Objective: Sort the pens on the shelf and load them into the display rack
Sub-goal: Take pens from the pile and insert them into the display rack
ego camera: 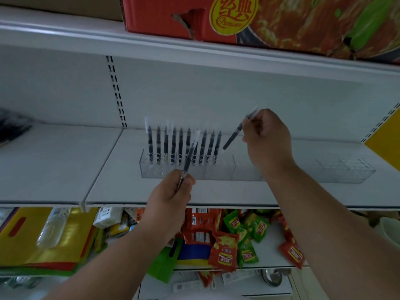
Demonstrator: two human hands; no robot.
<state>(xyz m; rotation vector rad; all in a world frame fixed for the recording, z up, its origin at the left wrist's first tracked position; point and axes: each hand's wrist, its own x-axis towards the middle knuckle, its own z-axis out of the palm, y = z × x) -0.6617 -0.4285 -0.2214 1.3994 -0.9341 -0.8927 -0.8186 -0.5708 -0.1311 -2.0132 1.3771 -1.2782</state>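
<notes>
- so the clear display rack (pixel 151 172) sits on the white shelf (pixel 108 180), long see-through tray running left to right, with a second clear one (pixel 346 172) further right
- a row of dark pens (pixel 173 146) stands upright in the left part of the rack, about ten of them, clear caps up top, all pretty evenly lined up along the back holes
- right part of that rack shows no pens standing in it
- left hand (pixel 173 195) is in front of the rack, fingers curled round the lower end of one pen (pixel 190 154), which tilts up and to the right across the standing row
- right hand (pixel 266 133) is up above the rack's right end, pinching another pen (pixel 234 135) near its capped top, dark barrel slanting down-left toward the last pens in the row, tip not touching anything as far as I can tell
- both pens look a bit blurry
- above, a red cardboard box (pixel 173 14) with noodle art sits on the top shelf
- below, a lower shelf holds red and green snack packets (pixel 238 234) in a heap, plus yellow bags (pixel 43 234) off to the left
- dark packaged stuff (pixel 13 128) at the far left of the shelf, too blurry to say what
</notes>
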